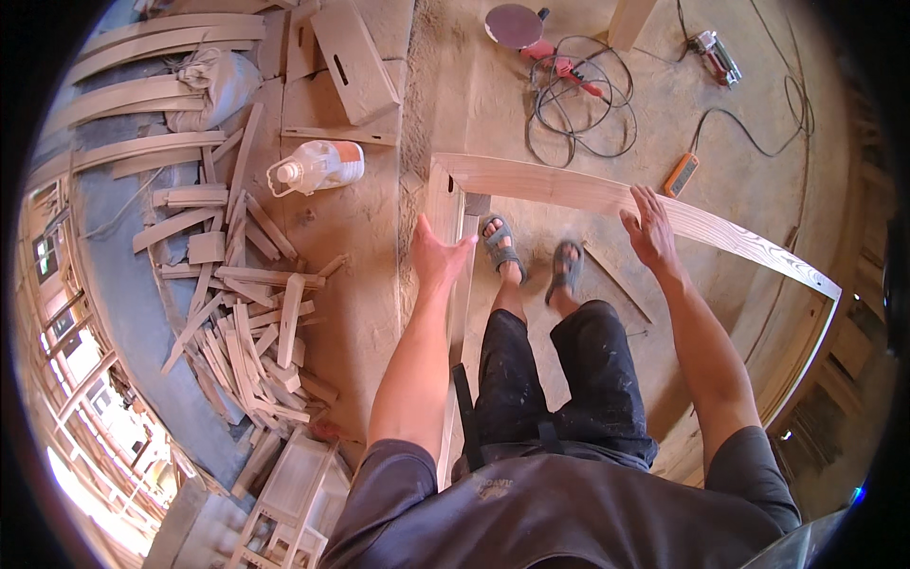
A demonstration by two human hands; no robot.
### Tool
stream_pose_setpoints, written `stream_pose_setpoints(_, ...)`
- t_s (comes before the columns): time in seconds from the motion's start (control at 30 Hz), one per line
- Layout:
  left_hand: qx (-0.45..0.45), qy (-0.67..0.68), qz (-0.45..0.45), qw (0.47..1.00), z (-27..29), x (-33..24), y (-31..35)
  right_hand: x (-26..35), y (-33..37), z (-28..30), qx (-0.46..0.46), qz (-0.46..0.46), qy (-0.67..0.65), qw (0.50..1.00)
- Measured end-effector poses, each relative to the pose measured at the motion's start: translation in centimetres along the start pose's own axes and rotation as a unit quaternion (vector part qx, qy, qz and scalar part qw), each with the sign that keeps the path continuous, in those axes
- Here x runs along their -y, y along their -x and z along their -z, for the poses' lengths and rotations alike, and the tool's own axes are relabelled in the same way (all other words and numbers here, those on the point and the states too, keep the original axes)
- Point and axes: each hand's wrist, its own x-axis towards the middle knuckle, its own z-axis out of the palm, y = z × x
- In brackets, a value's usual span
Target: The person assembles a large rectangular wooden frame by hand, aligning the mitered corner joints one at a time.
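Note:
A large wooden frame [559, 184] surrounds my legs, with its long far board curving across the view. My left hand [442, 258] is at the frame's left side board [444, 197], near the far corner, thumb spread from the fingers. Part of its fingers is hard to see. Against the far board, right of its middle, my right hand [650, 231] lies with fingers stretched out and nothing grasped. A dark slot shows in the left board by the corner.
Wood offcuts [256, 332] lie heaped at left, near a plastic jug [318, 168]. Beyond the frame are a red sander-like tool [550, 57] with coiled cord, an orange power strip [681, 174] and another corded power tool [716, 57]. A loose stick [616, 282] lies by my feet.

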Motion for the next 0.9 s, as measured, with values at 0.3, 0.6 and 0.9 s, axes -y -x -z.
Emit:
stream_pose_setpoints(0.3, 0.031, -0.056, 0.158, 0.985, -0.6, -4.9, -4.6, 2.2, -11.2, 0.3, 0.335, -0.016, -0.055, 0.941)
stream_pose_setpoints(0.6, -0.067, -0.088, 0.116, 0.987, -2.0, -4.4, -4.2, 3.2, -13.0, -1.9, 0.397, 0.017, -0.011, 0.917)
stream_pose_setpoints(0.9, -0.072, -0.081, 0.134, 0.985, -2.3, -4.1, -4.3, 4.1, -13.5, -3.7, 0.404, 0.023, 0.005, 0.914)
